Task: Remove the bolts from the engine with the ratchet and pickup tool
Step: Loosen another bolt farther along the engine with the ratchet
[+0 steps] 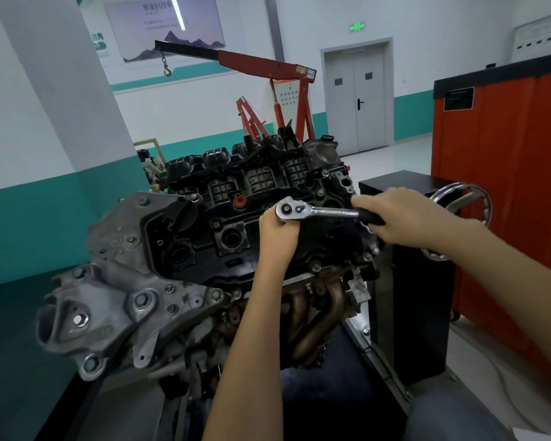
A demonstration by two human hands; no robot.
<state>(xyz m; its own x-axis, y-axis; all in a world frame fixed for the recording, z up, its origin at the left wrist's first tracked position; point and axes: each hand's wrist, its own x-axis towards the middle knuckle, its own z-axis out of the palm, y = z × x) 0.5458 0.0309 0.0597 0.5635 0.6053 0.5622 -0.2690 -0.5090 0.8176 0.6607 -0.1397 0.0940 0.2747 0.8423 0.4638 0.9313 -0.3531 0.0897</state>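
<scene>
The engine (pixel 185 265) sits mounted on a black stand (pixel 404 313), whose upright column is at three o'clock of it, a silver handwheel (pixel 458 214) on that column's far side. The stand rests on the pale floor (pixel 490 370).

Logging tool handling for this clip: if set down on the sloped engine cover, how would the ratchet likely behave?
The ratchet looks stiff and probably heavy for its size. Its polished shank may slide; the flat head probably resists rolling.
</scene>
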